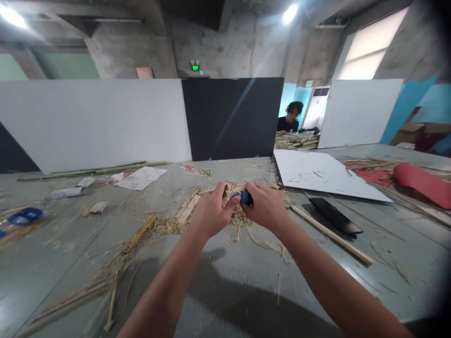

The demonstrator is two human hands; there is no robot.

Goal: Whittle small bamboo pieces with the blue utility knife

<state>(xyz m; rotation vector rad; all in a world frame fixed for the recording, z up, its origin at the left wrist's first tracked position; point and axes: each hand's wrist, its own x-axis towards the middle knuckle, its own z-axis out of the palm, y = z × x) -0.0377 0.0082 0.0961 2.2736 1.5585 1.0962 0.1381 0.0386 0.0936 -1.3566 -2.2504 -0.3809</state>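
Observation:
Both of my hands meet in front of me, just above a heap of bamboo shavings (237, 218). In my right hand (266, 204) is the blue and black handle of a small tool that looks like a utility knife (244, 197). A pale, greyish end of it points toward my left hand (213, 209). My left fingers are curled and pinched there, with the thumb close to that end; whatever they grip is too small and hidden to make out. Flat bamboo strips (188, 210) lie among the shavings beside my left hand.
A yellow bamboo piece (139, 234) lies left, a long pale stick (331, 234) and a black phone-like slab (334, 216) right. A white board (324, 173) rests behind them. Upright panels (232, 119) border the table's far side. Another person (291, 119) sits beyond the gap.

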